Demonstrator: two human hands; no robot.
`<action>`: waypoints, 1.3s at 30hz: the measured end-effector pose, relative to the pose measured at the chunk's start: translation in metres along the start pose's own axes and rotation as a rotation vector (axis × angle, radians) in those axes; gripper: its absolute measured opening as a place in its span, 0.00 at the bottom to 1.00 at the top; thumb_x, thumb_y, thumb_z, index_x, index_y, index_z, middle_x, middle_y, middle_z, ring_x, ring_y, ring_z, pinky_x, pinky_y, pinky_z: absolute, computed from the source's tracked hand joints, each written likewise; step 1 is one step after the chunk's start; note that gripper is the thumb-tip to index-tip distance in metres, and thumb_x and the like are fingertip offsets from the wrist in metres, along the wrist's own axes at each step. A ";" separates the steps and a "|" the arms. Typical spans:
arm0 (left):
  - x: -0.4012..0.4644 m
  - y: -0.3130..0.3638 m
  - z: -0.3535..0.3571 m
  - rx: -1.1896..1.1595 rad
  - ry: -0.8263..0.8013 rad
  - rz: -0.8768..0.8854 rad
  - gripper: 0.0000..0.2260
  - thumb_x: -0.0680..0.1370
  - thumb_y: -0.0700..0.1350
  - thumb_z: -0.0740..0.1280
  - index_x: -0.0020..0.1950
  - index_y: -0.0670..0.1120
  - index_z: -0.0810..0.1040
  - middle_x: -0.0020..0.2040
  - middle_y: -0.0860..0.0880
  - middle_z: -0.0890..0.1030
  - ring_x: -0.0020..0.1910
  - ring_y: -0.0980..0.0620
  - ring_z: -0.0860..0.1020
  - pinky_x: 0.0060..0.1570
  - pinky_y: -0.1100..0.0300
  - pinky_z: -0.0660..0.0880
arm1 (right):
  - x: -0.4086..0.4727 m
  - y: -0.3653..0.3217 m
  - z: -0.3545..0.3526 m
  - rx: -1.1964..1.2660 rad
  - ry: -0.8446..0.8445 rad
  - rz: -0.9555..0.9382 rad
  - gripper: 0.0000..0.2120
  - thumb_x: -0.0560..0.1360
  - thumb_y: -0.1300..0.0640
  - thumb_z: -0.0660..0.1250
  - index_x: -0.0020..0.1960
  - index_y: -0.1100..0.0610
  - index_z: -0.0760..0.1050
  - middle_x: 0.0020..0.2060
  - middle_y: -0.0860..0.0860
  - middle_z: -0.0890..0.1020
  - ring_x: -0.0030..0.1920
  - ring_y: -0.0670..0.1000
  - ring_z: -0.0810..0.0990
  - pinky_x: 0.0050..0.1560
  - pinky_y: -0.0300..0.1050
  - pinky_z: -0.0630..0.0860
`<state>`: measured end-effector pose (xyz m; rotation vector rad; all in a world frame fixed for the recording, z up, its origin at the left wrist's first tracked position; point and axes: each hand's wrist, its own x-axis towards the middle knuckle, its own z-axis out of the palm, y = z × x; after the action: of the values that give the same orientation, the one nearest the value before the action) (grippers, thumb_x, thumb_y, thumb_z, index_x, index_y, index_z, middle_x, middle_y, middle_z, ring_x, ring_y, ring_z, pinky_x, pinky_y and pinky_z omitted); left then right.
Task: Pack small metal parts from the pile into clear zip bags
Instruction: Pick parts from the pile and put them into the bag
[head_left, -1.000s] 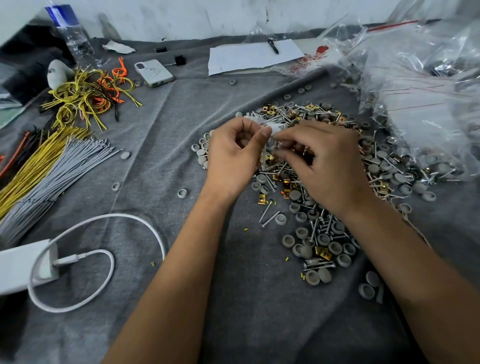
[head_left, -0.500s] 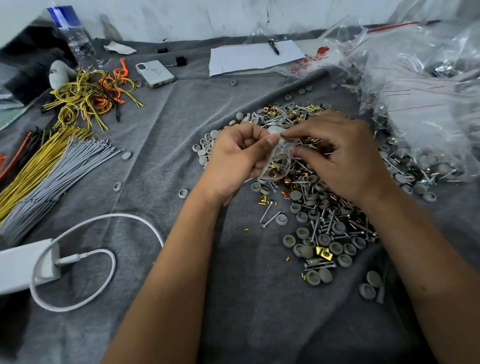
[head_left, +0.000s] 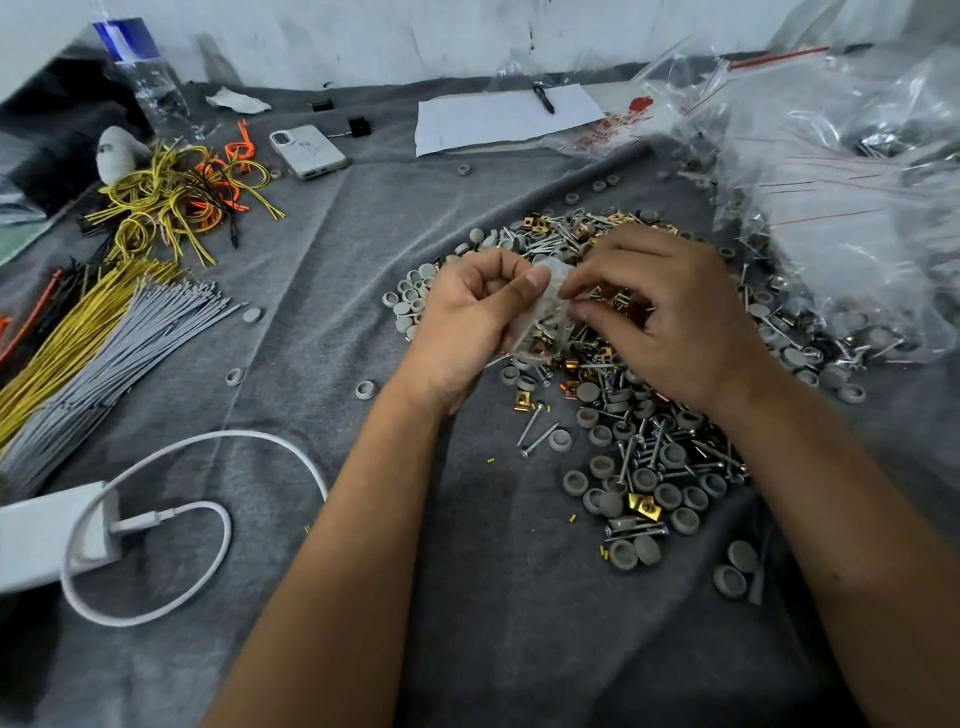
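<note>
Bag (head_left: 545, 317): lowered slightly since a second ago, held above the pile (head_left: 639, 415) on the grey cloth (head_left: 363, 260). Left hand (head_left: 467, 317) pinches its left edge, thumb over curled fingers; right hand (head_left: 670, 312) pinches its top edge. Contents: a few metal parts.

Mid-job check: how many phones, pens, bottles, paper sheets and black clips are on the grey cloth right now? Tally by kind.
White smartphone: 1
Black pen: 1
Clear plastic bottle with blue label: 1
White paper sheet: 1
Small black clips: 2
Total: 6
</note>
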<state>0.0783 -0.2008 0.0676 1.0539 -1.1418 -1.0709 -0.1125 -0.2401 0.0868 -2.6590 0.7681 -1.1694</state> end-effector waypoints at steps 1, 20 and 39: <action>0.001 0.000 0.001 -0.013 0.039 0.018 0.06 0.76 0.44 0.70 0.43 0.43 0.78 0.34 0.47 0.78 0.31 0.50 0.74 0.33 0.57 0.71 | 0.002 0.000 -0.002 0.004 0.006 0.003 0.04 0.76 0.62 0.76 0.49 0.62 0.84 0.45 0.53 0.83 0.46 0.51 0.80 0.49 0.50 0.79; -0.001 0.003 0.002 -0.282 -0.276 -0.088 0.30 0.83 0.62 0.49 0.67 0.40 0.75 0.67 0.33 0.79 0.60 0.37 0.79 0.54 0.47 0.79 | 0.046 -0.014 -0.028 0.568 0.218 0.385 0.04 0.77 0.58 0.74 0.45 0.50 0.82 0.38 0.49 0.81 0.36 0.45 0.75 0.38 0.41 0.73; -0.002 -0.004 0.013 0.005 -0.032 -0.037 0.10 0.77 0.58 0.69 0.46 0.54 0.86 0.47 0.49 0.85 0.44 0.49 0.83 0.31 0.61 0.76 | 0.009 0.015 -0.004 0.766 0.059 0.723 0.05 0.81 0.60 0.68 0.48 0.55 0.81 0.36 0.51 0.85 0.30 0.50 0.81 0.26 0.41 0.74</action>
<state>0.0650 -0.2002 0.0648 1.0685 -1.1549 -1.1187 -0.1165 -0.2567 0.0907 -1.5400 0.9273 -1.0360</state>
